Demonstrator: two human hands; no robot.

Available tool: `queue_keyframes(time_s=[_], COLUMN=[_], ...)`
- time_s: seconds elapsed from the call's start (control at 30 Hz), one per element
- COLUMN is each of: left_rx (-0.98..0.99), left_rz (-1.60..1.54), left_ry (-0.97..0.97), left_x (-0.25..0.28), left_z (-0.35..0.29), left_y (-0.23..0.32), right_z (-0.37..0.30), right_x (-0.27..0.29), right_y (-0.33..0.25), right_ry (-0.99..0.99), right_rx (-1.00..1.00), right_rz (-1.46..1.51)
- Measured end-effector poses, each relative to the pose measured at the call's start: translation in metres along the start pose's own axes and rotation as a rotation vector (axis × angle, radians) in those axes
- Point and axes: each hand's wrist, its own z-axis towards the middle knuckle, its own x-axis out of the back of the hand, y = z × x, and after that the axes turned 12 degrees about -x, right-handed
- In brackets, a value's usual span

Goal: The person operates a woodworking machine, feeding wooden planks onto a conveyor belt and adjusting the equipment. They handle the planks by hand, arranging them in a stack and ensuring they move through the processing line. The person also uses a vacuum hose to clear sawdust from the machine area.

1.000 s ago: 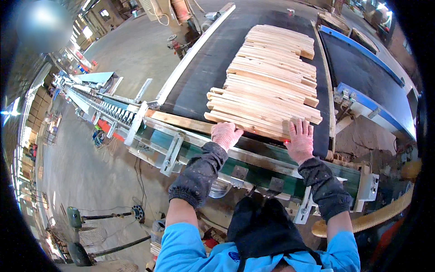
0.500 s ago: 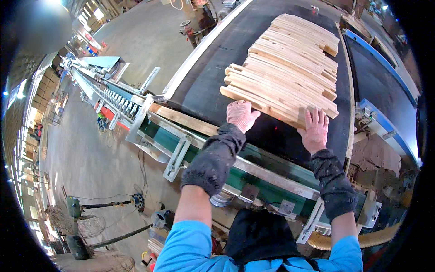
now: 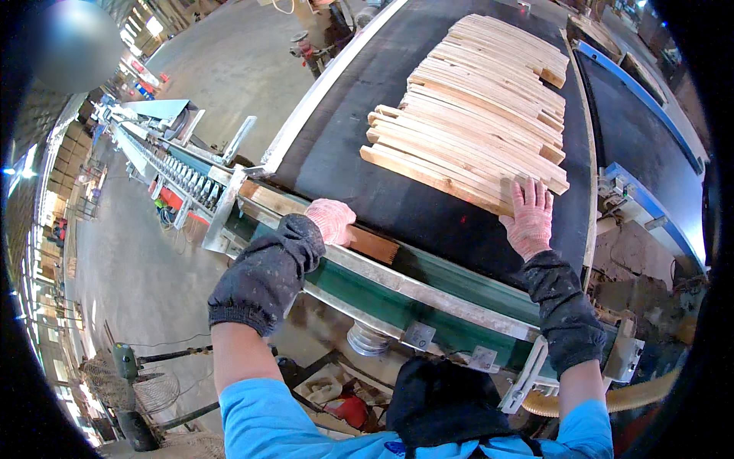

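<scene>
The right hand's fingers [image 3: 527, 195] are straight and slightly apart, their tips touching the wooden strips [image 3: 470, 115] at the near right corner of the batch, which lies side by side on the black conveyor belt [image 3: 329, 145], toward its right side. The left hand [image 3: 331, 220] bends its fingers over a single wooden strip [image 3: 373, 246] just beyond the belt's near edge; I cannot tell whether they clamp it. That strip lies lengthwise along the narrow green conveyor [image 3: 474, 281], which crosses in front of the belt. Both hands wear pink-and-white knit gloves, with dark oversleeves [image 3: 267, 271] above the wrists. A small red light spot [image 3: 463, 219] shows on the belt, left of the right hand [image 3: 530, 223]. A pale side rail [image 3: 336, 80] borders the belt's left; past its right side stands a blue-framed conveyor [image 3: 646, 115]. A yellowish ribbed hose [image 3: 608, 398] curves nearer the wearer than the belt, to its right.
</scene>
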Motion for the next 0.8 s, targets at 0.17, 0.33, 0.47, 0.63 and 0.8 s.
queue_keyframes(time_s=[0.17,0.33,0.47,0.63,0.8], left_rx=[-0.019,-0.163,-0.321,-0.593,-0.345], left_rz=[-0.154,-0.473,-0.563,-0.525,-0.454], left_ry=[0.197,0.412,0.567,0.729,0.572], left_x=[-0.017,-0.015,0.007,0.045,0.013], left_z=[-0.015,-0.018,-0.019,-0.019,0.005], left_y=[-0.006,0.005,0.073,0.167,0.143], right_z=[-0.006,-0.013,-0.018,-0.029,-0.030], right_x=[0.002,0.007,0.004,0.005,0.012], right_y=[0.001,0.000,-0.003,0.002,-0.003], right_ry=[0.007,-0.005,0.016,-0.004,-0.034], right_rx=[0.018,0.004,0.020,0.009,0.000], right_rz=[0.033,0.028,0.038,-0.004,-0.027])
